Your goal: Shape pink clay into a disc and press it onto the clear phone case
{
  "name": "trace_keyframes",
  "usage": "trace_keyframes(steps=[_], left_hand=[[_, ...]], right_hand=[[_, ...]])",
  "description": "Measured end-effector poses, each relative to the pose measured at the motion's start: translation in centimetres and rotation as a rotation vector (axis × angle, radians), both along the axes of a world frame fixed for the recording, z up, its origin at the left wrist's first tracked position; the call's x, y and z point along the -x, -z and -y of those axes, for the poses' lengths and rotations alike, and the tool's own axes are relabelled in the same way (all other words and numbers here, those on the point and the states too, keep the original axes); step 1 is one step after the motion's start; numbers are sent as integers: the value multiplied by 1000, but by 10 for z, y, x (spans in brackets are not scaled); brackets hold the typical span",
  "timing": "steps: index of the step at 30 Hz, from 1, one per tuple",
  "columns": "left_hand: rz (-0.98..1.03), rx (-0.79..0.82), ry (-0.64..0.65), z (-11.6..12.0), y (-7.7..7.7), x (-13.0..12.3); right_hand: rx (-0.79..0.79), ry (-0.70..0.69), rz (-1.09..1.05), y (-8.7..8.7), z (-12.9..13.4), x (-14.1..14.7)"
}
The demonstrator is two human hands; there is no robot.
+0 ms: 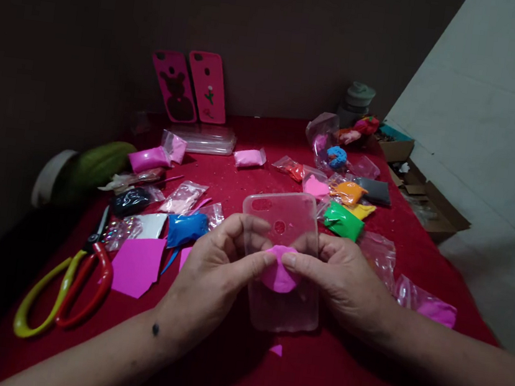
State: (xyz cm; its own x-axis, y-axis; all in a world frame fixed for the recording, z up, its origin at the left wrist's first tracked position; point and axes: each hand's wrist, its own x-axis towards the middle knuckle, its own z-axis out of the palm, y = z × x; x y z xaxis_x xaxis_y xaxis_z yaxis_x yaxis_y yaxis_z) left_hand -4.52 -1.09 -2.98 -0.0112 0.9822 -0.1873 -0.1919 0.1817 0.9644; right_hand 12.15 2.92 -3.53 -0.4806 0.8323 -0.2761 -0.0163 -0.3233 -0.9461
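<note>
A clear phone case (pixel 283 312) is held upright between both hands, above the red cloth. A flattened round of pink clay (pixel 281 277) lies against its middle. My left hand (pixel 224 270) grips the case's left side, its thumb pressing the clay and its fingers behind the case. On the right side, my right hand (pixel 345 279) grips the case the same way, its thumb tip beside the left one on the clay. The fingers behind show only faintly through the plastic. Below the case lies a small pink scrap (pixel 276 350).
Scissors (pixel 91 248) with yellow and red handles lie at left, by a pink sheet (pixel 138 266) and a blue packet (pixel 187 229). A green packet (pixel 343 220) sits at right. Two decorated pink phone cases (pixel 208 93) lean on the wall. Cardboard boxes (pixel 438 206) stand beyond the right edge.
</note>
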Motion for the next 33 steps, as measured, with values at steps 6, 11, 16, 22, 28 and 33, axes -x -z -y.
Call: trace_keyframes(steps=[6,11,16,22,28,33], left_hand=[[-19,-22,28,4,-3,1],[11,-6,1,3,-1,-2],[-2,-55,-45,3,-1,-5],[-27,-37,58,8,-5,-1],[-52,-58,57,5,-2,-4],[-48,-62,48,6,-2,-2]], right_hand=[[23,-36,-21,2,-1,-2],[14,-4,3,1,0,0],[40,-33,-47,1,2,-2],[45,-16,-123,0,2,-4],[-22,27,-41,5,0,-1],[8,17,-88,8,0,-4]])
